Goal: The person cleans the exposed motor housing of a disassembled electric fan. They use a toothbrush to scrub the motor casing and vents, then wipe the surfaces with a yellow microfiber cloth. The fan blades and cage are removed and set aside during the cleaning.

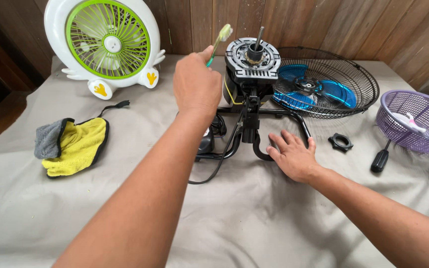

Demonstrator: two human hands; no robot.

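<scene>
My left hand [196, 84] is raised above the table and grips a green toothbrush [220, 40], bristles up, just left of a black fan motor [252, 59] with its shaft pointing upward. The motor sits on a black tubular stand [294, 115]. My right hand [292, 155] rests flat, fingers spread, on the cloth and touches the stand's front curve. A black power cord [214, 166] trails from the stand toward me.
A black fan grille holding blue blades [323, 87] lies behind the stand. A white and green small fan [106, 44] stands at back left. A yellow and grey cloth [73, 145] lies left. A purple basket [415, 119], a black-handled tool [381, 159] and a black nut [341, 142] lie right.
</scene>
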